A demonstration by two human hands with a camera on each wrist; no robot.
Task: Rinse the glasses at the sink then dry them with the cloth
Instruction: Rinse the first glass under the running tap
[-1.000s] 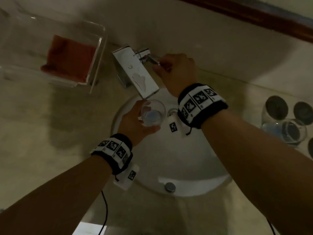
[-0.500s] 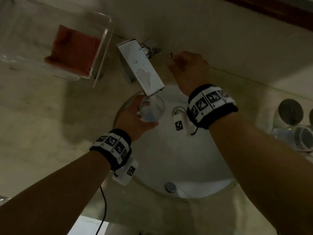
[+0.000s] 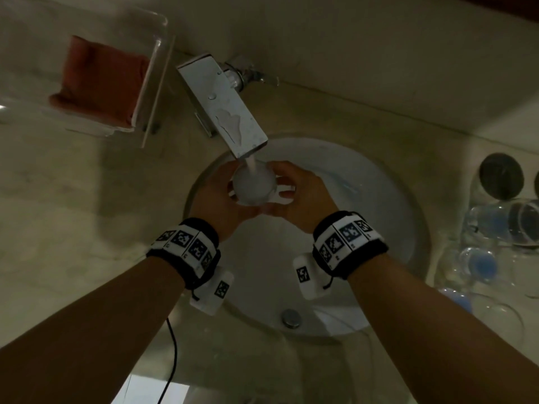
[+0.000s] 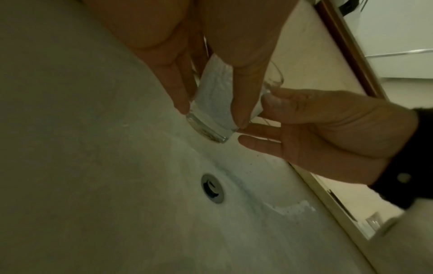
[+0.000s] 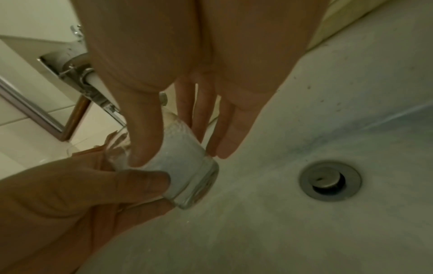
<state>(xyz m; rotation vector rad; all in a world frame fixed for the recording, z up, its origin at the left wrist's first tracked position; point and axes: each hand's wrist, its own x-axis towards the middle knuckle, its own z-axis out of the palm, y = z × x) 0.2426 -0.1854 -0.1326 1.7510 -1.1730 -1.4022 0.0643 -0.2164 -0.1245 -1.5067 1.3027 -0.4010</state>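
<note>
Both hands hold one glass point(image 3: 254, 186) under the tap point(image 3: 223, 107), over the white basin point(image 3: 388, 199) of the sink. A stream of water point(image 3: 251, 164) falls from the spout into the glass, which is full of white, frothing water.

The left hand point(image 3: 220, 199) grips the glass from the left side: in the left wrist view its thumb and fingers point(image 4: 240, 103) run down the wall of the glass point(image 4: 211, 109) to the thick clear base. The right hand point(image 3: 297, 196) takes it from the right, the thumb pressed on the wall and the fingers point(image 5: 225, 133) lying along the far side of the glass point(image 5: 185, 166), which is tilted with its base toward the basin. Neither hand is wide open; both are closed around the glass.

The drain point(image 5: 330, 180) lies below and apart from the glass, and the overflow hole point(image 3: 291, 317) sits in the near wall of the basin.

To the right, on the counter point(image 3: 73, 228), stand several more glasses point(image 3: 522, 225), well apart from the hands. To the left of the tap a red cloth point(image 3: 99, 80) lies folded in a clear tray point(image 3: 154, 83). Each wrist wears a black band with printed markers.
</note>
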